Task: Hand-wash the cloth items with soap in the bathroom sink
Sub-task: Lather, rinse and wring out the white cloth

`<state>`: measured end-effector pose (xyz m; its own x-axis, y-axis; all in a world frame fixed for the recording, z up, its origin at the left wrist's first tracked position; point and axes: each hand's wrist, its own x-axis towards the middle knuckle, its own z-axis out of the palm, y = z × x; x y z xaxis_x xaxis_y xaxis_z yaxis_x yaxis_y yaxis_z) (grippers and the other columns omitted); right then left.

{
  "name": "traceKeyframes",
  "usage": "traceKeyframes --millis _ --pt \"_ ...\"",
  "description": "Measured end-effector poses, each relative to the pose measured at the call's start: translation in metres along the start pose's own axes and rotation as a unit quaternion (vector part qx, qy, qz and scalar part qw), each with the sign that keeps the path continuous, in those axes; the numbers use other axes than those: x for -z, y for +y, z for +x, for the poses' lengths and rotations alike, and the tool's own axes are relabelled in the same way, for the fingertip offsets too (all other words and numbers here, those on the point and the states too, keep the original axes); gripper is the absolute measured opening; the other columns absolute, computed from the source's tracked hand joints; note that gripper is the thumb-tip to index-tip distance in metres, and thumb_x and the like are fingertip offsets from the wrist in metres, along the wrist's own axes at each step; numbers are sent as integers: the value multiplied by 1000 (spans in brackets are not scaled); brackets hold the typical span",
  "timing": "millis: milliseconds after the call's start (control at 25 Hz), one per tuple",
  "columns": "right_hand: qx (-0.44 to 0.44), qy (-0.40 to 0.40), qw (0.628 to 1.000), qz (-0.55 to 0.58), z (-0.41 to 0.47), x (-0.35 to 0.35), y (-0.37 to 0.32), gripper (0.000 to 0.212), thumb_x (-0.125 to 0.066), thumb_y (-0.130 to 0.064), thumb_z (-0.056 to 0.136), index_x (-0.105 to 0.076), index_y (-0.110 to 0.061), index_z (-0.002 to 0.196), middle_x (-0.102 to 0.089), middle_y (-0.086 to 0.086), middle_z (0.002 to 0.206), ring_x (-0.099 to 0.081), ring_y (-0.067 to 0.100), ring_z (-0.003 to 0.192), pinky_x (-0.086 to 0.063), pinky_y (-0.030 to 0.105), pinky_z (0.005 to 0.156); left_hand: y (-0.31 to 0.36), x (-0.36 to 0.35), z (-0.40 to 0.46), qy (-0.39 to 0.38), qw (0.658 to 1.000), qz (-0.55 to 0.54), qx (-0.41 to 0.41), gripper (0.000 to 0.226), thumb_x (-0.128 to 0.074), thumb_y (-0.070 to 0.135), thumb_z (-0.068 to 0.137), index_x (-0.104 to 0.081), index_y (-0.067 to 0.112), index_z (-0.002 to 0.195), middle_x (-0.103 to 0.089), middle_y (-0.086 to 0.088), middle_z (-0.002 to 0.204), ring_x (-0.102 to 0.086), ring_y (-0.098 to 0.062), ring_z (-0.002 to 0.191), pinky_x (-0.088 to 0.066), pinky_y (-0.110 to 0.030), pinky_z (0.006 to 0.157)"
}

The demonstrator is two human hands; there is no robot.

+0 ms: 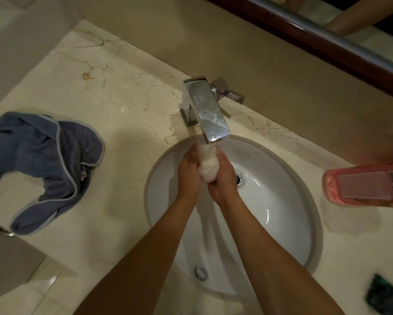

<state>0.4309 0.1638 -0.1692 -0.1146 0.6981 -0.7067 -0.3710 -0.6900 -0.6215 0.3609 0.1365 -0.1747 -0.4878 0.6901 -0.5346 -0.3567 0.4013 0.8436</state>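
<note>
— Both hands busy? 
— Yes: left hand (189, 169) and right hand (222, 176) grip a bunched white cloth (206, 167) under the faucet (208, 110), over the sink's (282, 242) far side.
— Step? 
— Rinsing, likely. Next, wring it; blue cloth (43, 164) waits left, pink bottle (366, 185) right.

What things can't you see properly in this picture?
Head view:
- White cloth: mostly wrapped inside the left hand and right hand, so its kind is unclear.
- Pink bottle: cut off by the right edge; label too blurred to read.
- Dark object: blurred, cut by the corner.
- Blue cloth: left part cut off by the edge.
</note>
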Motion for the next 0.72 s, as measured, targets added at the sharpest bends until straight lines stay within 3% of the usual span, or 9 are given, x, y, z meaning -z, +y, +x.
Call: traceKeyframes --millis 80,200,320,440,520,600,720 --pt "61 18 996 -59 -2 5 8 24 -52 -18 101 -71 -16 117 -76 5 106 -70 21 98 -57 32 82 1 -1 5 0 997 -30 65 26 -54 31 100 -75 16 97 -76 3 92 -70 -16 90 -53 -35 86" --pt "104 25 986 -125 -9 6 15 24 -51 -25 104 -70 -16 116 -76 6 107 -71 20 99 -56 32 83 7 -8 0 20 985 -106 136 27 -64 46 79 -78 23 83 -75 -1 89 -70 -21 87 -52 -36 83" --pt "55 66 991 -105 -7 0 13 32 -47 -39 104 -74 -23 101 -76 2 99 -70 20 97 -53 36 88 6 -14 -7 45 988 -114 92 20 -66 32 93 -75 22 78 -75 7 78 -70 -11 78 -55 -27 75" --pt "45 66 993 -92 0 -2 12 36 -55 -48 94 -75 -22 111 -75 5 110 -71 23 104 -54 40 92 1 -19 -9 64 991 -109 40 22 -61 20 101 -73 19 82 -73 5 74 -70 -10 76 -54 -26 71" --pt "61 78 989 -111 0 -3 10 35 -59 -45 92 -74 -18 109 -75 3 100 -71 19 93 -54 37 80 1 -21 -10 61 992 -108 23 25 -60 19 102 -73 16 81 -72 3 72 -69 -10 72 -54 -25 68" --pt "65 105 986 -113 -2 -5 9 25 -59 -38 95 -73 -18 91 -71 4 85 -66 18 81 -51 35 72 1 -20 -8 70 992 -101 16 26 -61 20 101 -73 15 79 -71 2 69 -69 -9 70 -53 -25 67" --pt "62 139 986 -72 -5 -8 11 28 -61 -35 96 -71 -17 77 -69 8 80 -65 22 77 -52 38 74 0 -17 -7 70 991 -113 19 28 -62 21 101 -74 13 77 -71 3 66 -70 -9 68 -55 -23 67"
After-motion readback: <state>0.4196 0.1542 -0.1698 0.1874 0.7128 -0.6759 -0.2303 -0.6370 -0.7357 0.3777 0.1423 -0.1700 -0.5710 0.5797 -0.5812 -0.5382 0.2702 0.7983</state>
